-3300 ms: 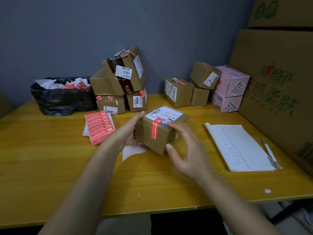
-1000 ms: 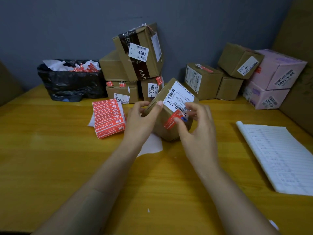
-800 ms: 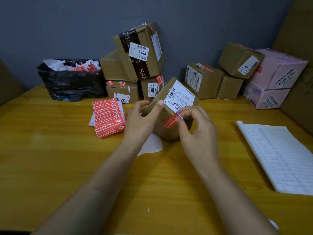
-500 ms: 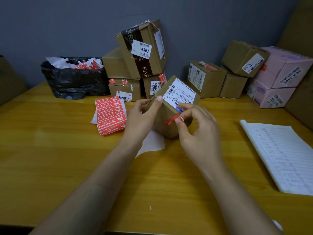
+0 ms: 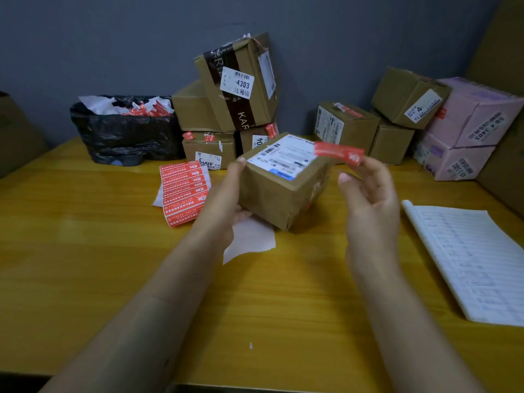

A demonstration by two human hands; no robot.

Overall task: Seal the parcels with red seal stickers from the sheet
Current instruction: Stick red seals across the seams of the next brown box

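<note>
**Red seal sticker (image 5: 338,152) held at the edge of a brown cardboard parcel (image 5: 280,191)**

A person's left hand (image 5: 226,194) gripped the small parcel from its left side, fingers curled around it and one fingertip on the upper edge. The parcel was tipped on the yellow wooden counter (image 5: 85,251), with its white shipping label facing up. The right hand (image 5: 371,199) held the sticker by its right end at the fingertips (image 5: 368,165), with the thumb apart below. The strip ran level towards the parcel's far top corner, and whether it touched the cardboard could not be told. The sheet of red seal stickers (image 5: 184,191) lay flat just left of the left hand. A white scrap of backing paper (image 5: 251,242) lay under the parcel's near corner. Stacked brown cardboard boxes (image 5: 235,83) stood behind against the grey wall, beside a black bin bag (image 5: 124,131) of paper scraps. More brown boxes and two pink cartons (image 5: 467,129) stood to the right. An open lined notebook (image 5: 467,262) lay at the counter's right edge.
</note>
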